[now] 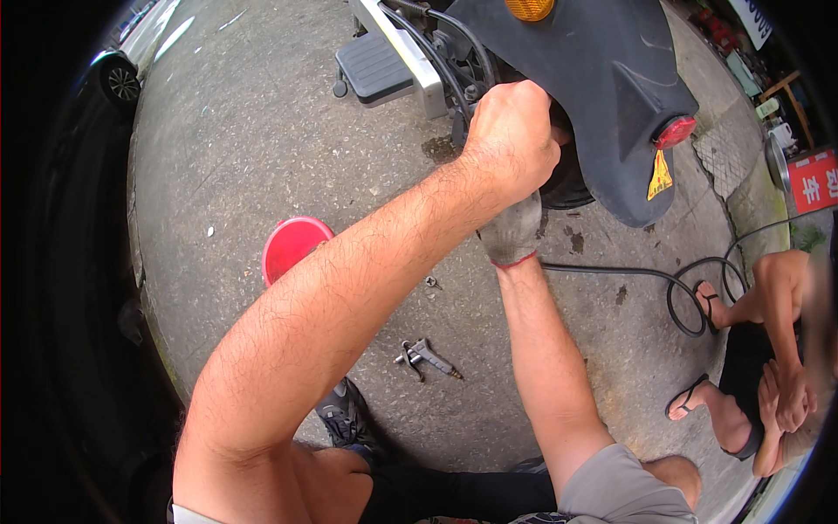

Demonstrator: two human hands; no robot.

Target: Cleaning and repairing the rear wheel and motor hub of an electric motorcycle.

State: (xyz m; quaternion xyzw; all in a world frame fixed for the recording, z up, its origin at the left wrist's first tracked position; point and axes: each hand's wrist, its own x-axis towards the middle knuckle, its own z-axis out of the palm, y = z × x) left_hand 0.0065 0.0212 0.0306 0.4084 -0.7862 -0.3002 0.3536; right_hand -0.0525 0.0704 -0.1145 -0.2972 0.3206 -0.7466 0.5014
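In the head view, see a two-wheeler (567,70) between 12 and 2 o'clock, with its dark mudguard (602,122) arching over a black tyre (569,182). Find the bare left hand (515,135) at 1 o'clock, tucked against that gap with knuckles bent; cannot tell the grip's state, apart, together or clamped, with fingertips hidden. Just toward 6 o'clock from there, find the right hand (513,234) in a grey glove, probably worn against grime or sharp edges; cannot tell this grip's state either, being partly covered by the left wrist. Seemingly crossed this way for sharing one narrow opening. Note a blow gun (426,358) on the concrete (367,175) near 6 o'clock and a red bucket (292,249) at 9, both perhaps kept close for easy reach. Toward 3 o'clock, follow a black hose (611,270), looped slack, presumably for free length. At 4, notice a seated person's clasped hands (790,397), well apart.
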